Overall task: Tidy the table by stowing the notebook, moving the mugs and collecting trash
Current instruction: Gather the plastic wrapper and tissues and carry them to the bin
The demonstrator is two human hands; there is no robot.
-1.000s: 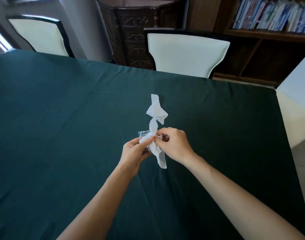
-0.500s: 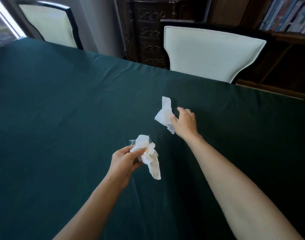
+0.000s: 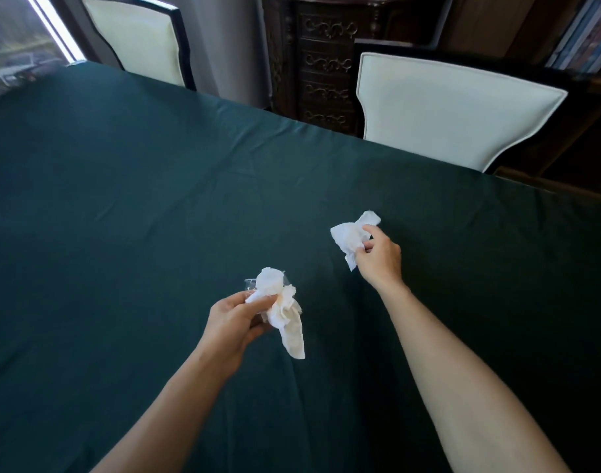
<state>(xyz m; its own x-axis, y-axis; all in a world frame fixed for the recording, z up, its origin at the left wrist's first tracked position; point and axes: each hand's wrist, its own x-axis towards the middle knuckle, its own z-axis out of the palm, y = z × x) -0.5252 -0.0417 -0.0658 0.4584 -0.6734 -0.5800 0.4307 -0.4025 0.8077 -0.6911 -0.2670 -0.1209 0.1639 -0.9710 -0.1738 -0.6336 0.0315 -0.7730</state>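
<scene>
Left hand grips clear plastic cup stuffed with tissue, frame center; right hand pinches second tissue above green tablecloth.

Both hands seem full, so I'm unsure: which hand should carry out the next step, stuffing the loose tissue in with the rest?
Probably the right hand: it pinches only the loose tissue, while the left hand steadies the clear cup and tissue wad.
</scene>
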